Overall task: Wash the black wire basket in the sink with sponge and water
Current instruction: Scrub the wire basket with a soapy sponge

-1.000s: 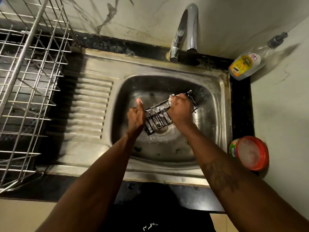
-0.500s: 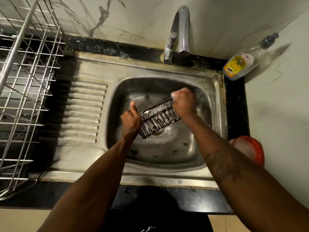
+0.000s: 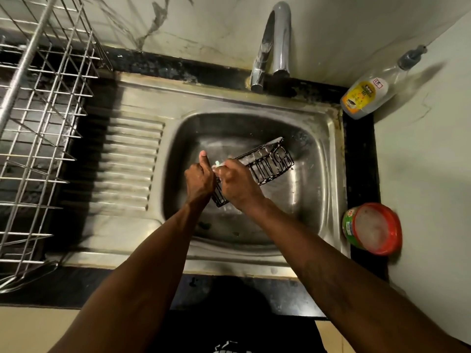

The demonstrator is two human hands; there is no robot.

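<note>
The black wire basket hangs tilted over the steel sink bowl, its far end raised toward the right. My left hand grips the basket's near left end, thumb pointing up. My right hand lies over the basket right beside the left hand and grips a pale soapy sponge, of which only a small edge shows. The part of the basket under both hands is hidden. No water runs from the tap.
A silver wire dish rack stands on the left over the ribbed drainboard. A dish soap bottle leans in the back right corner. A red-rimmed tub of dish paste sits on the black counter, right of the sink.
My right hand with the sponge has slid along the basket from its far right end to the near left end, next to my left hand. The basket's far end is now uncovered.
</note>
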